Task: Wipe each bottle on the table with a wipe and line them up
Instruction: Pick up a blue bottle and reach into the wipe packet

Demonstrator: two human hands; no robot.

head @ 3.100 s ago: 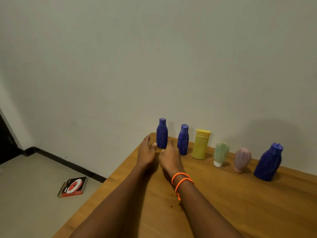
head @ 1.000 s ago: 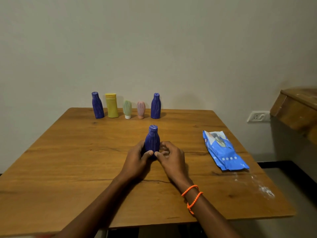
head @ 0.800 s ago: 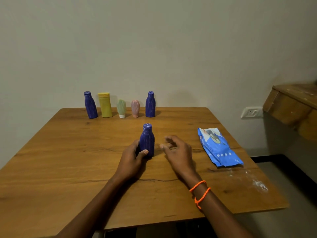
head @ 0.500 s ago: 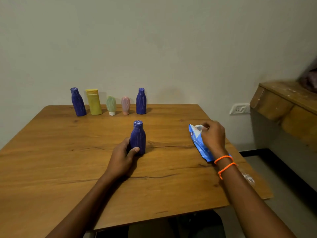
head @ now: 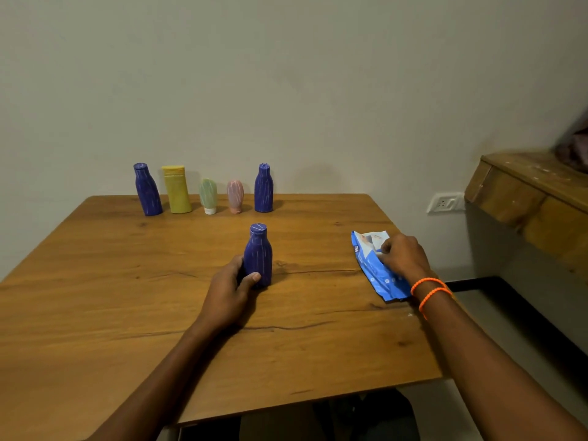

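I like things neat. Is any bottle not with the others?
Yes: one blue bottle stands alone mid-table, gripped by the left hand, away from the back row. The leftmost blue bottle there seems to lean.

Blue bottle [head: 258, 256] stands upright mid-table. Five more line the far edge by the wall: blue [head: 147, 190] tilted, yellow [head: 176, 190], green [head: 208, 196], pink [head: 235, 197], blue [head: 263, 188]. Blue wipe pack [head: 375, 271] lies flat near the right edge.

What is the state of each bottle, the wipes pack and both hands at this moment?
near blue bottle: upright, capped, gripped by left hand
five back bottles: standing in a row by the wall
wipes pack: flat on table
right hand: curled, fingers on the pack's top
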